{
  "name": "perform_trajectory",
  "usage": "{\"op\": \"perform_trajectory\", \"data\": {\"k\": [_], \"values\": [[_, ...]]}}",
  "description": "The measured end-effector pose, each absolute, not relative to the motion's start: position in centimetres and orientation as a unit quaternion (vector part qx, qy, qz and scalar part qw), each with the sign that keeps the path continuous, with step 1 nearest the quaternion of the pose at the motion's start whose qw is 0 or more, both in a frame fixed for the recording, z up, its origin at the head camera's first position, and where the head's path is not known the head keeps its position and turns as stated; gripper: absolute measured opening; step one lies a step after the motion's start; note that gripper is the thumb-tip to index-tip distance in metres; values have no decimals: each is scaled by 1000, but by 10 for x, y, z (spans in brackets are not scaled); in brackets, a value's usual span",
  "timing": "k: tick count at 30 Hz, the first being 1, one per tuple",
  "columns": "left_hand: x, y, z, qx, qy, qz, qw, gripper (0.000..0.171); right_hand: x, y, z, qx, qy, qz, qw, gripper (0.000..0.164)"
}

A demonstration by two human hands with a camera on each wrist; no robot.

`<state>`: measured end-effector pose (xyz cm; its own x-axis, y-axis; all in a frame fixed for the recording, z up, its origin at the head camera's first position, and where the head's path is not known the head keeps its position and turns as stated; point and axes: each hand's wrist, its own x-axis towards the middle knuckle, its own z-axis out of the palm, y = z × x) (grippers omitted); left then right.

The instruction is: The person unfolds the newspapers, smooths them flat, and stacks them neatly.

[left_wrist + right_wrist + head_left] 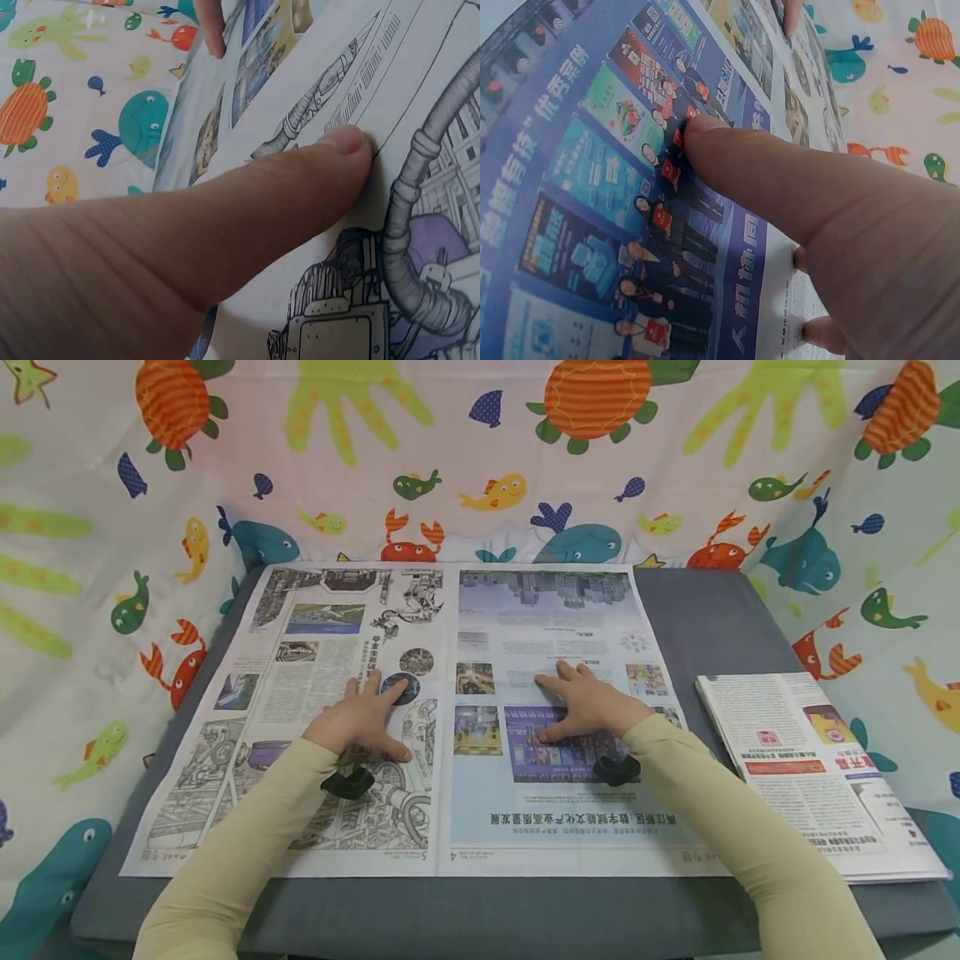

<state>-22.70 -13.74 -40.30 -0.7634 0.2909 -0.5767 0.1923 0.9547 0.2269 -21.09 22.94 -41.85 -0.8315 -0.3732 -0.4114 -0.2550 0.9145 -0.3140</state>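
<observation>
An open newspaper spread point(442, 793) lies flat across the grey table, its centre fold running toward the person. On the left page, full of line drawings, my left hand point(360, 718) rests with fingers spread. Its thumb point(300, 176) is stretched out over the printed drawing in the left wrist view. My right hand point(588, 702) rests spread on the right page, over a purple group photo point(525, 764). In the right wrist view the right thumb point(757, 157) touches that photo. Neither hand grips anything.
A folded stack of newspapers point(810, 777) sits at the table's right side, partly past its edge. The grey table point(487, 914) shows along the front and at the back right. A curtain point(450, 435) printed with sea animals hangs behind and at both sides.
</observation>
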Motion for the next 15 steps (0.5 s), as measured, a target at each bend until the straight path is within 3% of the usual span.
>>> {"op": "perform_trajectory", "data": {"k": [9, 15], "values": [[-225, -136, -402, 130, 938, 80, 312, 127, -211, 233, -419, -167, 950, -126, 231, 103], [-225, -136, -402, 128, 938, 79, 313, 127, -204, 244, -424, -181, 953, -150, 193, 100]]}}
